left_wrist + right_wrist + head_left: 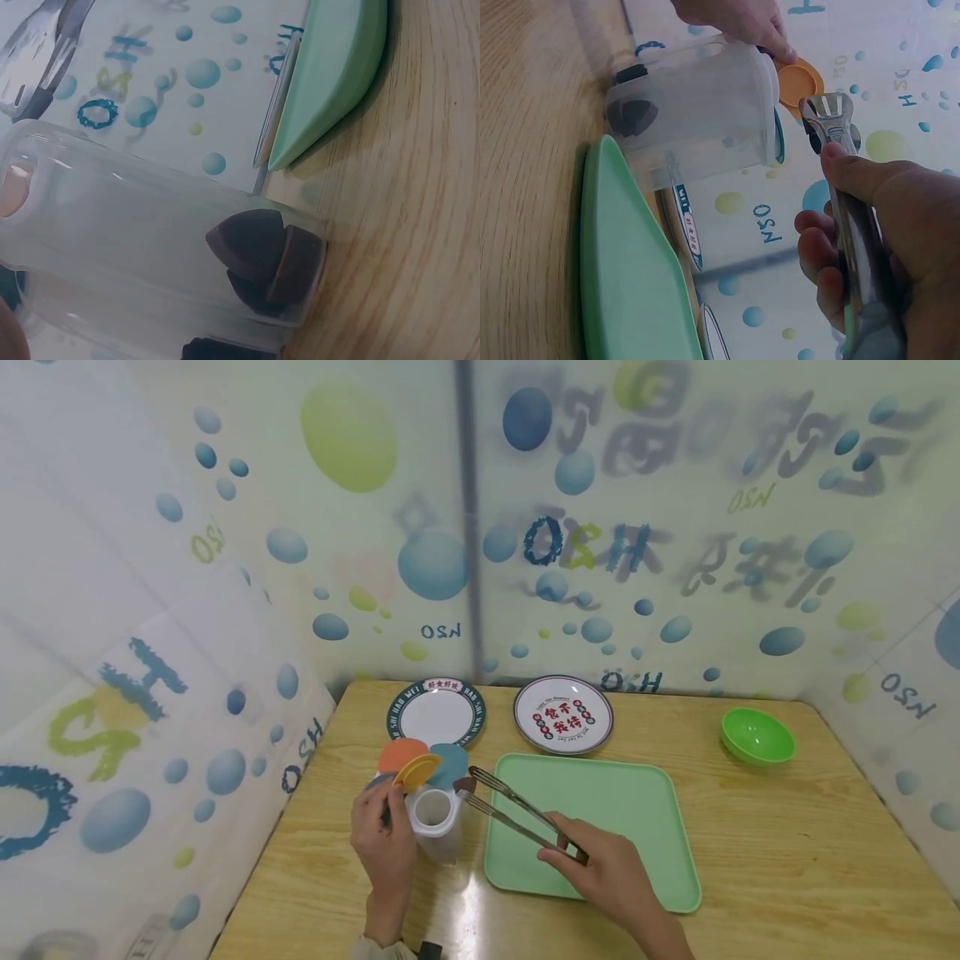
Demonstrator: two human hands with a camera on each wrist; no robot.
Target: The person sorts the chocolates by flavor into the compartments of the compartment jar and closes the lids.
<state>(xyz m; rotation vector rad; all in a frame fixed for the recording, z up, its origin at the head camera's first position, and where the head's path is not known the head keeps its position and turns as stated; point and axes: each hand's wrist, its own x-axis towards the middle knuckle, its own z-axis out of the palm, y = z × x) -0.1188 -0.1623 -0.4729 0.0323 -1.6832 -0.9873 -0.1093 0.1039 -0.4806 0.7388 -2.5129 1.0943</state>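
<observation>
A clear plastic container [441,847] with several coloured flip lids stands left of the tray, one round opening uncovered. My left hand [384,837] pinches the raised yellow lid [417,772]. The orange lid [402,752] and blue lid [451,763] are behind it. My right hand [603,865] grips metal tongs [861,244] over the tray's left side. Between the tong tips, just right of the opening, is a dark brown chunk [466,784]. Through the container wall, the left wrist view shows more dark brown chunks [250,241] at the bottom.
A light green tray [660,835] lies mid-table, partly under the right hand. Behind are a green-rimmed plate [437,714] and a white plate with red lettering [562,714]. A bright green bowl [757,737] sits at the back right. Printed curtains surround the wooden table [795,860].
</observation>
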